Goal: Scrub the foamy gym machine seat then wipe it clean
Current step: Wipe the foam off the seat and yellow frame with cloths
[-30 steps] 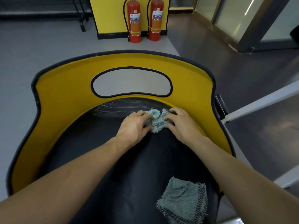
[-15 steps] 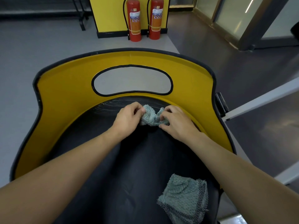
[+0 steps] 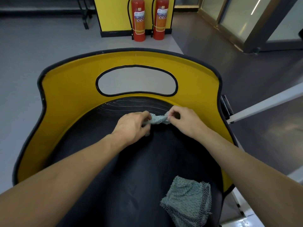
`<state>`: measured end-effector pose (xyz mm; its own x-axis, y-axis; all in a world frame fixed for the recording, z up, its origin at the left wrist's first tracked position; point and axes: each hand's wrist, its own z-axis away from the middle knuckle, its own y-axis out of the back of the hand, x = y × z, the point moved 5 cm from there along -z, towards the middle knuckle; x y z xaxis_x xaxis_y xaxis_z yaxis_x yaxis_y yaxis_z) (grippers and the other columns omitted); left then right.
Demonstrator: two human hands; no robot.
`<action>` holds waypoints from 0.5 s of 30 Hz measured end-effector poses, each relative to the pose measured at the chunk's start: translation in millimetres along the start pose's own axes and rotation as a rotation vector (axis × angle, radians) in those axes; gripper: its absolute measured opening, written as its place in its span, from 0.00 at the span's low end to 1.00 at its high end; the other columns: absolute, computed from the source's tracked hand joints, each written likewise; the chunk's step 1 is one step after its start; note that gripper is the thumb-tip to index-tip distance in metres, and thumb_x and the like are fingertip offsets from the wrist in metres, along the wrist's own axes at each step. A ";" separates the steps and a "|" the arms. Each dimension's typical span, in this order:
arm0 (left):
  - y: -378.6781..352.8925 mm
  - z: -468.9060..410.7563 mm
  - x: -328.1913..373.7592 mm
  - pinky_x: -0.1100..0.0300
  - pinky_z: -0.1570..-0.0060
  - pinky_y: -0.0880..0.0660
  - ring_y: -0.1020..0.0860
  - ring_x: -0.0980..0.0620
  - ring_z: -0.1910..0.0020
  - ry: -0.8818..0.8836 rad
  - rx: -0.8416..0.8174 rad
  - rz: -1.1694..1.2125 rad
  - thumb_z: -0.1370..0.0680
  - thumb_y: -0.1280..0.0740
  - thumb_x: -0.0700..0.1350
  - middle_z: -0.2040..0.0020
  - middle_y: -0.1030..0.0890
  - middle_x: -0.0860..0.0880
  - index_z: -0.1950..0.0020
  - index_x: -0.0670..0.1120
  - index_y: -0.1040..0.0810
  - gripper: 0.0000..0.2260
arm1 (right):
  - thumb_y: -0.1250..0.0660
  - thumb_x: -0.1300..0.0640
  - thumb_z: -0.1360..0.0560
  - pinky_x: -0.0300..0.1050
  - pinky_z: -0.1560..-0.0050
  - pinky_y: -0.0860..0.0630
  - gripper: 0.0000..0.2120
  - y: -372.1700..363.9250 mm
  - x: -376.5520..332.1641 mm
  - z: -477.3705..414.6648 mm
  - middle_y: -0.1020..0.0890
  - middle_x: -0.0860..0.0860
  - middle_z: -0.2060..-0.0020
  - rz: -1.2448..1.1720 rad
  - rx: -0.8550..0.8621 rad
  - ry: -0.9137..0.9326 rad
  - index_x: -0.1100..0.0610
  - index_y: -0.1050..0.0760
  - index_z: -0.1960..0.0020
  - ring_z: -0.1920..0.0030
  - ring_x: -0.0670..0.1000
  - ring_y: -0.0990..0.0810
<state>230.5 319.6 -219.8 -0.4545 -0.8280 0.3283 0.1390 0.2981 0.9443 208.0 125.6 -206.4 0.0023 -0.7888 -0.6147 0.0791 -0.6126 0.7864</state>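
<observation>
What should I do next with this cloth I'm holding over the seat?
Probably press the cloth, stretched between your left hand and right hand, onto the foam streaks at the black seat's far end, since they remain unwiped.

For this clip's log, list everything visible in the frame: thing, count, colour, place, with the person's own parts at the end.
Seat pad: 1, black, centre; foam streaks at its far end.
Seat shell: 1, yellow with black trim and an oval cut-out, curving around the pad.
Held cloth: 1, grey-green, stretched between both hands over the far end of the pad.
Spare cloth: 1, grey-green with dark checked edge, lying on the pad's near right.
Fire extinguishers: 2, red, standing on the floor against a yellow column.
Frame bar: 1, white, right of the seat.
Glass doors: far right, count unclear.
Floor: grey.
Left hand: pinching the held cloth.
Right hand: pinching the held cloth.
</observation>
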 end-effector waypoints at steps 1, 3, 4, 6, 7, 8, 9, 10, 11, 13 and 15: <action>5.1 -2.1 -3.0 0.54 0.51 0.26 0.20 0.47 0.48 0.039 0.016 0.062 0.19 0.36 0.52 0.47 0.17 0.53 0.39 0.54 0.23 0.10 | 0.33 0.55 0.20 0.42 0.52 0.24 0.05 6.0 0.3 0.9 0.19 0.43 0.55 -0.056 -0.001 -0.024 0.48 0.23 0.55 0.53 0.45 0.20; 13.5 -7.3 -8.4 0.55 0.53 0.26 0.20 0.51 0.52 0.083 0.012 0.232 0.18 0.35 0.50 0.52 0.17 0.55 0.43 0.54 0.21 0.06 | 0.34 0.55 0.19 0.39 0.58 0.25 0.04 14.8 -0.1 2.4 0.18 0.42 0.61 -0.131 -0.004 -0.036 0.50 0.23 0.53 0.59 0.41 0.20; 17.1 -10.2 -9.6 0.56 0.54 0.26 0.20 0.53 0.54 0.093 0.010 0.330 0.18 0.35 0.50 0.54 0.17 0.55 0.46 0.53 0.20 0.05 | 0.35 0.55 0.18 0.36 0.63 0.28 0.04 17.7 -0.9 3.3 0.19 0.40 0.66 -0.163 -0.012 -0.037 0.52 0.24 0.52 0.66 0.39 0.23; 23.0 -14.6 -12.6 0.55 0.53 0.25 0.20 0.55 0.56 0.129 0.023 0.547 0.18 0.34 0.49 0.57 0.17 0.53 0.51 0.50 0.19 0.06 | 0.37 0.55 0.17 0.32 0.71 0.35 0.06 22.1 -4.2 4.9 0.26 0.38 0.77 -0.245 -0.044 -0.053 0.55 0.25 0.50 0.76 0.39 0.29; 24.4 -14.9 -14.9 0.55 0.53 0.24 0.21 0.56 0.57 0.164 0.024 0.668 0.18 0.34 0.48 0.57 0.17 0.52 0.53 0.49 0.19 0.08 | 0.37 0.54 0.16 0.31 0.73 0.36 0.07 23.9 -6.8 5.9 0.27 0.37 0.79 -0.276 -0.061 -0.062 0.56 0.24 0.49 0.78 0.38 0.30; 25.0 -14.0 -16.2 0.56 0.53 0.25 0.21 0.57 0.58 0.204 0.014 0.782 0.17 0.34 0.48 0.58 0.17 0.52 0.55 0.49 0.19 0.09 | 0.38 0.52 0.16 0.30 0.73 0.36 0.09 25.7 -10.3 7.2 0.27 0.35 0.79 -0.293 -0.073 -0.064 0.56 0.24 0.49 0.77 0.37 0.30; 24.4 -12.9 -17.9 0.58 0.53 0.26 0.21 0.57 0.58 0.237 -0.006 0.860 0.17 0.35 0.49 0.58 0.17 0.52 0.56 0.48 0.19 0.10 | 0.37 0.48 0.16 0.30 0.70 0.35 0.11 27.5 -14.4 8.7 0.26 0.33 0.77 -0.302 -0.084 -0.063 0.55 0.23 0.48 0.75 0.35 0.28; 24.0 -11.9 -18.9 0.57 0.53 0.27 0.21 0.57 0.58 0.248 -0.031 0.892 0.17 0.35 0.50 0.58 0.17 0.52 0.56 0.48 0.18 0.11 | 0.36 0.45 0.18 0.32 0.65 0.33 0.13 29.0 -16.6 9.6 0.23 0.33 0.74 -0.311 -0.100 -0.068 0.54 0.21 0.48 0.72 0.34 0.26; 23.0 -11.5 -20.6 0.56 0.52 0.27 0.21 0.56 0.58 0.244 -0.055 0.886 0.17 0.35 0.51 0.59 0.17 0.51 0.57 0.48 0.18 0.12 | 0.34 0.42 0.20 0.35 0.60 0.30 0.14 29.4 -17.2 9.7 0.18 0.36 0.68 -0.327 -0.130 -0.081 0.52 0.20 0.48 0.67 0.35 0.23; 22.5 -10.2 -23.7 0.55 0.53 0.28 0.22 0.55 0.60 0.230 -0.076 0.853 0.18 0.34 0.52 0.61 0.18 0.50 0.58 0.47 0.18 0.14 | 0.30 0.42 0.23 0.41 0.53 0.25 0.13 25.4 -13.7 10.1 0.14 0.47 0.57 -0.338 -0.219 -0.116 0.50 0.18 0.49 0.58 0.42 0.19; 25.3 -9.4 -26.8 0.53 0.54 0.27 0.24 0.53 0.61 0.221 -0.081 0.785 0.18 0.34 0.53 0.61 0.19 0.47 0.57 0.44 0.18 0.15 | 0.29 0.46 0.22 0.44 0.51 0.24 0.08 20.8 -8.3 10.5 0.15 0.47 0.55 -0.298 -0.261 -0.116 0.49 0.17 0.48 0.54 0.45 0.18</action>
<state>254.4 344.8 -204.6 -0.0157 -0.4698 0.8826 0.4119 0.8013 0.4339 199.2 118.8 -184.3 -0.1700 -0.5881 -0.7907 0.3092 -0.7937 0.5239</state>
